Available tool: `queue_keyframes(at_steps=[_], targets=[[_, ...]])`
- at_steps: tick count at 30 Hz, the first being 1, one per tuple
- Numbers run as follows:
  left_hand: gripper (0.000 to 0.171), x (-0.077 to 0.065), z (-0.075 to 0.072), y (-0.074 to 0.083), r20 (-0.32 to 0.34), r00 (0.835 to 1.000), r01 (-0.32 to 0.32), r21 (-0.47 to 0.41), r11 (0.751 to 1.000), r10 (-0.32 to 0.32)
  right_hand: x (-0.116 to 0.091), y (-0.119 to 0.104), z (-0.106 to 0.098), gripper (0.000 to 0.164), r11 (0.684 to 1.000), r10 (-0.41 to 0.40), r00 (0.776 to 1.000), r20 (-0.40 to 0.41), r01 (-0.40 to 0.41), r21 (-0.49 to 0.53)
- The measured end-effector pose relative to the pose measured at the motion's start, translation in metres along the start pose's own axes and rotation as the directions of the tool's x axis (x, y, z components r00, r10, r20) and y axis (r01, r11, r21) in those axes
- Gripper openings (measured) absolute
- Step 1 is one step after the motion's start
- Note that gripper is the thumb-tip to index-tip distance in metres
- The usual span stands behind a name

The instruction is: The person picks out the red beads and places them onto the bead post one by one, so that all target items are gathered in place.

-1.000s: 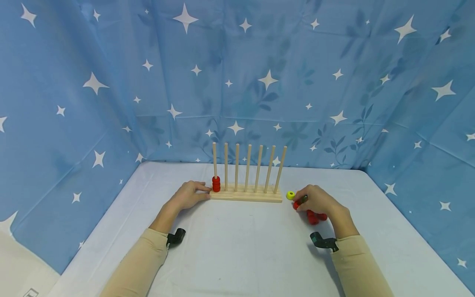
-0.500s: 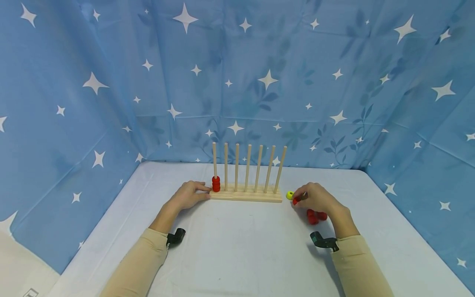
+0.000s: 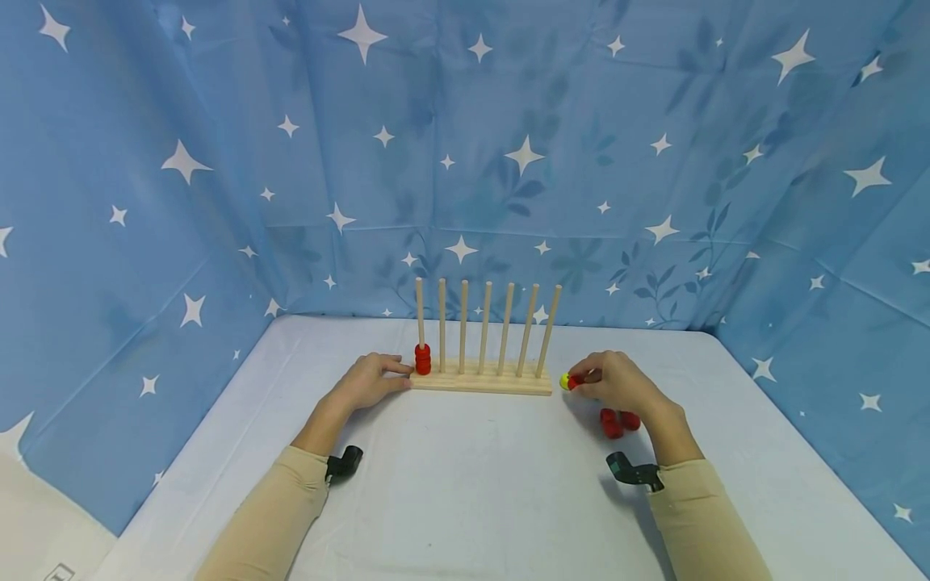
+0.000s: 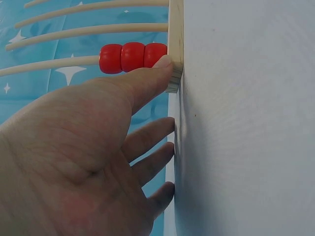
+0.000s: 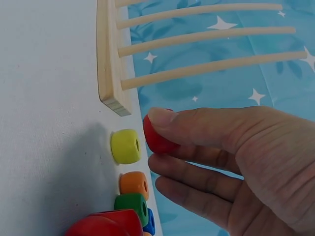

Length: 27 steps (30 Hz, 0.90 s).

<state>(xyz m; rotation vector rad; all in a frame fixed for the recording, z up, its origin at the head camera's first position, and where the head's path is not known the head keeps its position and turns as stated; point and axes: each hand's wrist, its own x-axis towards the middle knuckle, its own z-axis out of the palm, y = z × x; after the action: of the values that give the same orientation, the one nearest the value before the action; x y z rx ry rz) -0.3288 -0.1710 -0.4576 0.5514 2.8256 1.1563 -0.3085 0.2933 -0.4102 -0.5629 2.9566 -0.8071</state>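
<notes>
A wooden peg rack (image 3: 494, 386) with several upright pegs stands on the white table. Its leftmost peg carries a stack of three red beads (image 3: 423, 360). My left hand (image 3: 366, 382) holds the rack's left end, thumb on the base beside the lowest bead; in the left wrist view the other fingertips rest at the table. Between thumb and forefinger my right hand (image 3: 617, 383) pinches a red bead (image 5: 157, 135), raised off the table to the right of the rack. Just beneath it, a yellow bead (image 5: 124, 146) sits on the table.
Loose red beads (image 3: 612, 424) lie under my right wrist. In the right wrist view, an orange bead (image 5: 133, 185), a green bead (image 5: 131, 206) and a blue bead (image 5: 150, 223) line up beyond the yellow one. A blue star-patterned curtain (image 3: 465, 161) hangs behind the table.
My right hand has lifted the red bead off the table and moved it slightly left and away from me, over toward the yellow bead. The left hand and rack have stayed put.
</notes>
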Motion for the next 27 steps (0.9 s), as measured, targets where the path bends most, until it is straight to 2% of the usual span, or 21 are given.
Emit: queue_keyframes(at_steps=[9, 17, 27], targets=[[0.031, -0.002, 0.0, 0.001, 0.0, 1.0, 0.011, -0.015, 1.0, -0.011, 0.0, -0.004, 0.0, 0.028, 1.0, -0.007, 1.0, -0.024, 0.008, 0.027], [0.03, -0.001, 0.0, 0.002, -0.002, 1.0, 0.015, -0.012, 1.0, -0.016, -0.001, -0.009, -0.001, 0.027, 0.993, -0.112, 0.987, -0.119, 0.114, 0.009], [0.031, 0.0, 0.0, 0.0, 0.003, 1.0, 0.015, -0.009, 1.0, -0.015, 0.0, -0.018, -0.002, 0.027, 0.992, -0.121, 0.974, -0.193, 0.126, 0.015]])
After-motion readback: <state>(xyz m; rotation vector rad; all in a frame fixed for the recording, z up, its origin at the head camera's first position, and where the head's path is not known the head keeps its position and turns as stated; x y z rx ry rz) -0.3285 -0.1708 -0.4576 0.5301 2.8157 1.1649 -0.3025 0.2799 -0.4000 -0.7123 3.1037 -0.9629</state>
